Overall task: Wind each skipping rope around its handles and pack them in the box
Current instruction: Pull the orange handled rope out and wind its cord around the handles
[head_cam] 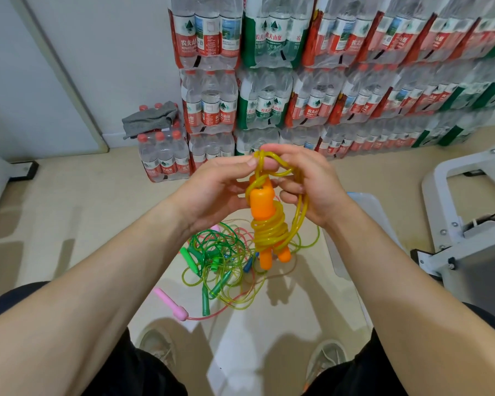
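I hold a pair of orange handles (262,205) upright at chest height, with yellow rope (269,234) coiled several times round their lower half. My left hand (215,190) grips the handles' upper part and pinches a rope loop at the top. My right hand (309,184) holds that same loop and the loose yellow strand hanging down its palm. On the floor below lies a tangle of green, pink, yellow and blue ropes (220,264) with a pink handle (172,305) and green handles (206,302). A clear plastic box (375,212) stands behind my right forearm, mostly hidden.
Shrink-wrapped packs of water bottles (312,81) are stacked along the back wall, one low pack with a grey cloth (150,118) on top. A white metal frame (469,212) stands at the right. My knees and shoes (326,358) are at the bottom.
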The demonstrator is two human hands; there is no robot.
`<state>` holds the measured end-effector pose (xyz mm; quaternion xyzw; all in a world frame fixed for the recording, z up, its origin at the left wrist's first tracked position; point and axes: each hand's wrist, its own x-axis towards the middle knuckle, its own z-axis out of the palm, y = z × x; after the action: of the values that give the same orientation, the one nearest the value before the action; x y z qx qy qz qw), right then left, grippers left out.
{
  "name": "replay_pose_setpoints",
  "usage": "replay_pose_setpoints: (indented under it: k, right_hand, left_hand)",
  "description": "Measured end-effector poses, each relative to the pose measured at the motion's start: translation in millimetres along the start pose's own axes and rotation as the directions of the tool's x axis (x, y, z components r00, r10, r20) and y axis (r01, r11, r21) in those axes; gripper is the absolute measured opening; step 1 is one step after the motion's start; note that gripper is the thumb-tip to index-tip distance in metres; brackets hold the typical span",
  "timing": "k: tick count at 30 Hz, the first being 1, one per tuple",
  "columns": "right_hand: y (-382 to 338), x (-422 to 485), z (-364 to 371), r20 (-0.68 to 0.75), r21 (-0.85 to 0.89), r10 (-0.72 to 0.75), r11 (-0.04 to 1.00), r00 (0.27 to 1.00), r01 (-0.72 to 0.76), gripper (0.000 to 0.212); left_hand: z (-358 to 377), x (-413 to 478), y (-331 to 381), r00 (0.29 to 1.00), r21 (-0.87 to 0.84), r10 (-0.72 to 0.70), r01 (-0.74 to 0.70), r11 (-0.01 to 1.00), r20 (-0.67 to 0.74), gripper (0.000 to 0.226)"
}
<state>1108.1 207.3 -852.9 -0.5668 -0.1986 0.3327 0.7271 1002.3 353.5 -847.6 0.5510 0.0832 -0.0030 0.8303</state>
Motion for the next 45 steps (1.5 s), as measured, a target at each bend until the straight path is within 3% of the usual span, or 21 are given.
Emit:
replay_pose_setpoints:
  k: [4, 11, 15, 19, 24, 34, 41, 45]
  right_hand:
    - [3, 0, -1, 0.016, -0.049, -0.03, 0.998, 0.999, 0.031, 0.025]
    - [6, 1, 4, -0.027, -0.035, -0.023, 0.999, 0.999, 0.022, 0.028]
    - [3, -1, 6, -0.016, -0.044, -0.003, 0.999, 1.0, 0.003, 0.056]
    - [3, -1, 1, 0.062, -0.135, -0.016, 0.991, 0.998, 0.025, 0.029]
    - [3, 2, -2, 0.112, -0.114, -0.03, 0.993, 0.993, 0.043, 0.02]
    - [17, 4, 6, -0.121, -0.132, -0.143, 0.983, 0.982, 0.127, 0.008]
    - [27, 9, 4, -0.18, -0.051, -0.072, 0.997, 0.981, 0.064, 0.016]
    - [28, 9, 4, -0.186, 0.025, 0.032, 0.999, 0.982, -0.027, 0.026]
  left_hand:
    - [2, -3, 0, 0.999, -0.019, -0.001, 0.002, 1.0, 0.037, 0.029]
    - [3, -4, -1, 0.998, -0.022, -0.01, 0.011, 1.0, 0.065, 0.028]
    - [4, -3, -4, 0.998, -0.002, -0.015, 0.015, 1.0, 0.063, 0.026]
    - [2, -1, -7, 0.999, 0.002, -0.019, 0.019, 1.0, 0.045, 0.028]
    - [-1, 0, -7, 0.998, -0.004, -0.024, 0.024, 1.0, 0.061, 0.032]
    - [12, 7, -17, 0.986, -0.045, -0.003, -0.004, 0.999, -0.166, 0.024]
    - [11, 11, -23, 0.968, -0.133, -0.063, 0.031, 0.991, -0.245, 0.029]
    - [8, 14, -21, 0.946, -0.044, -0.005, -0.009, 0.999, -0.325, 0.025]
